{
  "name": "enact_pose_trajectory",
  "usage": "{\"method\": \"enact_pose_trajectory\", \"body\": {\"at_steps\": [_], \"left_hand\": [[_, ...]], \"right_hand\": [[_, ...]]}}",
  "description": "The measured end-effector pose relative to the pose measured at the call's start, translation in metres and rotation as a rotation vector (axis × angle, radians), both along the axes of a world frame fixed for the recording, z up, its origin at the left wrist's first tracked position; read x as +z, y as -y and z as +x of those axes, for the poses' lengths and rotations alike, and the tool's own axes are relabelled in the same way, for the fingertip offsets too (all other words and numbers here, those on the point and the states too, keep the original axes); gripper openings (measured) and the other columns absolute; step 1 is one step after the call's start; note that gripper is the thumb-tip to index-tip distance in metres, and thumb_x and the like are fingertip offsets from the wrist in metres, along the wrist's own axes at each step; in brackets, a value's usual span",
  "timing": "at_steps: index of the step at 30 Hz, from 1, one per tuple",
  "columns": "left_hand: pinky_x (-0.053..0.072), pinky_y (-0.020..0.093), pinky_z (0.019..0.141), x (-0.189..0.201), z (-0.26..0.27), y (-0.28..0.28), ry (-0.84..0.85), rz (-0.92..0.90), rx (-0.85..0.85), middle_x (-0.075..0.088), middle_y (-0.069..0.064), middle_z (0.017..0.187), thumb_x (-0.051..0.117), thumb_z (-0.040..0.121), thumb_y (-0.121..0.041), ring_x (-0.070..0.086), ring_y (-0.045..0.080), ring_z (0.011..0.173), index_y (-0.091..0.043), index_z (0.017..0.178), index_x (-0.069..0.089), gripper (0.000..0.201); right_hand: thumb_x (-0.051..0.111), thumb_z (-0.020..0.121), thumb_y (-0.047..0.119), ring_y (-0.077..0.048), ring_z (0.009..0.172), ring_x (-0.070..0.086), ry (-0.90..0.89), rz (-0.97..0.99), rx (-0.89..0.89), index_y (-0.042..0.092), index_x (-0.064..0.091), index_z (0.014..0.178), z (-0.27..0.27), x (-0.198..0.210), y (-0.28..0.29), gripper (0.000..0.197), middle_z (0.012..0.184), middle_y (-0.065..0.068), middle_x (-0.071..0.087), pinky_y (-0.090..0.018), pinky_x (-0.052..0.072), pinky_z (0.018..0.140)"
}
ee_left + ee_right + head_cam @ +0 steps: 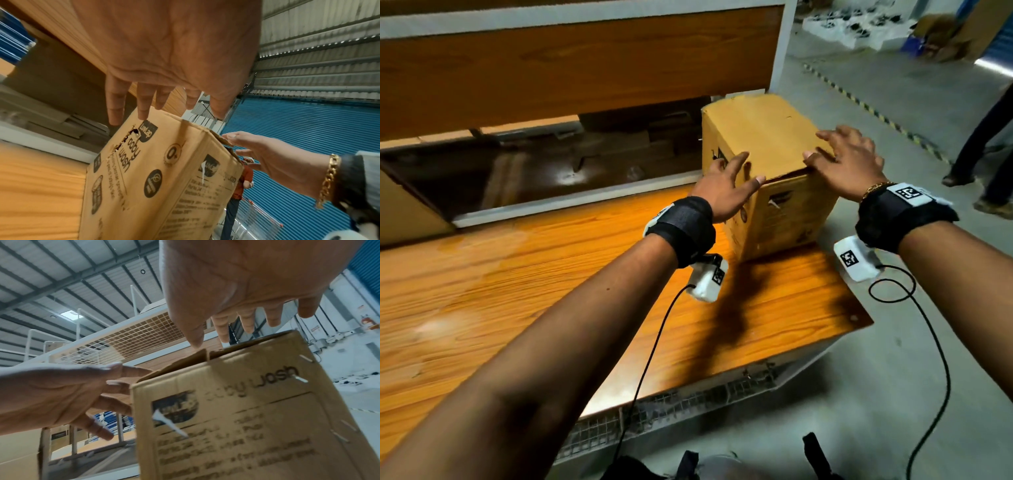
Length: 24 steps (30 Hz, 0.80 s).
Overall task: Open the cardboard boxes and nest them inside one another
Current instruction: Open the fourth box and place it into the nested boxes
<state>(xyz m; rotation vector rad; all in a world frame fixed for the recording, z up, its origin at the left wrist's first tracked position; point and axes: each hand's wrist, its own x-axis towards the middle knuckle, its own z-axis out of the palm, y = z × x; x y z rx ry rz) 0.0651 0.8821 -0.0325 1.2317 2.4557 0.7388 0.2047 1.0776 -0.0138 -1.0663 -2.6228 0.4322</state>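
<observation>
A tan printed cardboard box (767, 137) stands upright at the right end of the wooden table (551, 274), its top flaps folded down. My left hand (726, 185) is at the box's near left top corner, fingers straight along the side and thumb at the top edge. My right hand (849, 157) lies spread on the top flap near the right edge, thumb at the flap's front edge, where a narrow dark gap shows. In the left wrist view the left fingers (141, 105) hang straight over the box (154, 178). The right wrist view shows the right fingers (246, 321) just above the box (246, 418).
Behind the table a low opening (585, 154) holds flat cardboard, under a wooden panel (551, 68). A person's legs (989, 137) stand on the concrete floor at the right, past a yellow-black floor stripe (876, 109). Another cardboard piece (400, 205) shows at the far left.
</observation>
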Motion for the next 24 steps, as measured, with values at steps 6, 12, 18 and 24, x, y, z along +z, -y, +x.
{"method": "enact_pose_trajectory", "body": {"at_steps": [6, 12, 18, 24], "left_hand": [[0.028, 0.046, 0.115, -0.011, 0.001, -0.034, 0.137, -0.022, 0.030, 0.022, 0.016, 0.159, 0.024, 0.088, -0.076, 0.028, 0.035, 0.143, -0.038, 0.154, 0.001, 0.080], [0.037, 0.042, 0.104, -0.018, -0.015, -0.025, 0.077, 0.041, 0.193, 0.040, 0.018, 0.150, 0.027, 0.089, -0.074, 0.044, 0.036, 0.132, -0.035, 0.153, 0.012, 0.077], [0.041, 0.041, 0.099, -0.017, -0.034, 0.049, 0.014, 0.033, 0.364, 0.045, 0.014, 0.147, 0.031, 0.080, -0.083, 0.047, 0.034, 0.128, -0.038, 0.152, 0.013, 0.087], [0.042, 0.044, 0.102, -0.015, -0.063, 0.177, -0.018, 0.018, 0.539, 0.044, 0.009, 0.148, 0.034, 0.073, -0.088, 0.048, 0.031, 0.129, -0.039, 0.150, 0.019, 0.093]], "right_hand": [[0.047, 0.093, 0.061, -0.032, 0.138, 0.039, -0.041, -0.195, 0.062, 0.024, 0.033, 0.152, -0.009, -0.012, -0.035, 0.071, 0.155, -0.011, 0.032, -0.042, 0.032, 0.113], [0.061, 0.078, 0.073, -0.026, 0.142, 0.035, 0.017, -0.309, 0.209, 0.036, 0.030, 0.153, -0.022, -0.008, -0.020, 0.089, 0.159, -0.004, 0.031, -0.043, 0.032, 0.111], [0.054, 0.070, 0.085, -0.028, 0.140, 0.038, 0.001, -0.246, 0.338, 0.034, 0.028, 0.153, -0.065, -0.018, 0.051, 0.102, 0.157, -0.011, 0.032, -0.044, 0.036, 0.111], [0.049, 0.076, 0.083, -0.034, 0.136, 0.040, 0.073, -0.207, 0.486, 0.034, 0.023, 0.155, -0.126, -0.024, 0.165, 0.096, 0.153, -0.014, 0.033, -0.045, 0.040, 0.102]]}}
